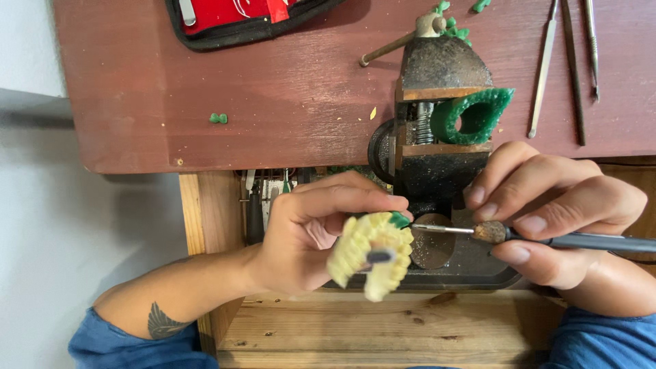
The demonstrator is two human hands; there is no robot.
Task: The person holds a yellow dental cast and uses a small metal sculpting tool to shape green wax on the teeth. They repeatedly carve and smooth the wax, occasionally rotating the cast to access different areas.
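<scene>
My left hand (311,232) holds a pale yellow ridged wax piece (369,254) with a green part at its top, just in front of a small bench vise (437,137). My right hand (553,215) grips a thin metal-tipped tool (478,232) like a pen, its point reaching left toward the yellow piece. A green wax ring (473,116) is clamped in the vise jaws above my right hand.
Long metal carving tools (567,68) lie on the reddish wooden bench top (239,102) at the right. A red and black tool pouch (232,17) lies at the top edge. Green wax scraps (218,118) are scattered about. A lower wooden shelf (355,328) runs beneath my hands.
</scene>
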